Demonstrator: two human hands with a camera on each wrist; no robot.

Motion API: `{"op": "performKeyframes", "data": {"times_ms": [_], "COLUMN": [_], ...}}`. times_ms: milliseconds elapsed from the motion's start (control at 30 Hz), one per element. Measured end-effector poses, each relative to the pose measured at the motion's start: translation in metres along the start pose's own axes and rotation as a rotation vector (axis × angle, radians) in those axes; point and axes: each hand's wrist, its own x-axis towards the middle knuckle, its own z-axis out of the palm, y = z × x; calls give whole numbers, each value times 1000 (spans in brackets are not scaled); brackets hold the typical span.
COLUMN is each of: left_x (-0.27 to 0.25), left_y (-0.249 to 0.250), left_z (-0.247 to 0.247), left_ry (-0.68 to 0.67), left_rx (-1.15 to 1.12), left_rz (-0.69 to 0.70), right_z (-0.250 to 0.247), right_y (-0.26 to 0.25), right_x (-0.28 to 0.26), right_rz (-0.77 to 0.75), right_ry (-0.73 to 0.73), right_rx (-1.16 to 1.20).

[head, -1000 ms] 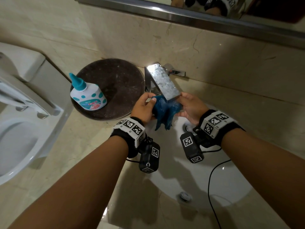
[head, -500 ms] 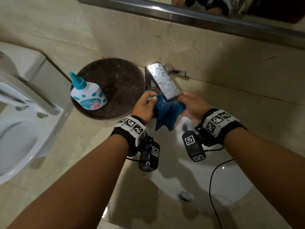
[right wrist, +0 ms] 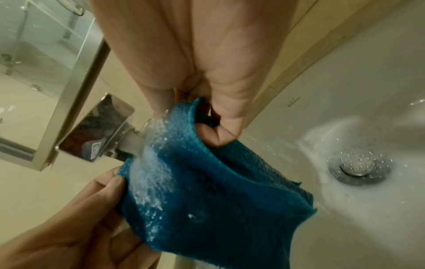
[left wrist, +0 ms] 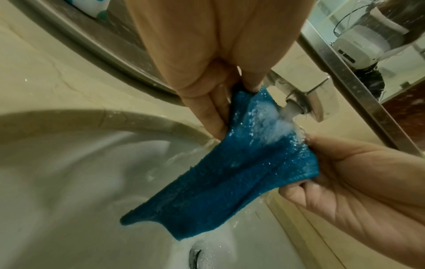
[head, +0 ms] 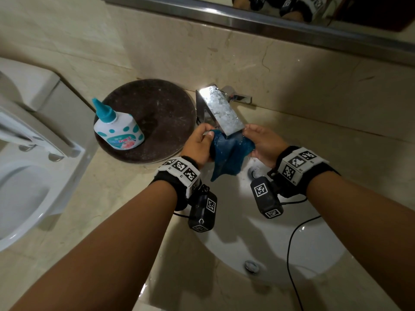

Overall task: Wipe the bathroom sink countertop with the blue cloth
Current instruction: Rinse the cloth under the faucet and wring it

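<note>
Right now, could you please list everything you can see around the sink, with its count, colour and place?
blue cloth: one, blue, wet, under the tap's running water
tap: one, chrome, behind the basin
basin: one, white, set in the countertop
countertop: one, beige
drain: one, metal, basin floor
round tray: one, dark brown, left of the tap
bottle: one, white with teal cap, on the tray
toilet: one, white, far left
mirror: one, above
left hand: grips the cloth
right hand: grips the cloth
</note>
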Motion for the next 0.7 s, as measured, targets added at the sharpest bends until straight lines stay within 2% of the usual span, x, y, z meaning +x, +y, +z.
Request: {"op": "performKeyframes", "data": {"times_ms": [267,433,700], "left_x": [3,3,6], "left_y": [-2,-3,-10], "left_z": [1,0,-3], "left_ry": [1,23,59], "left_rx": [18,-6,-14], "left_rz": [-23,-22,-36], "right_z": [-2,0,-7], "right_y": [-2,-4,-2], "right_x": [0,3,7], "right_rz": [70,75,117], "right_ry": [-35,-10,-83], "right_rx": [-25,-143,-23]}}
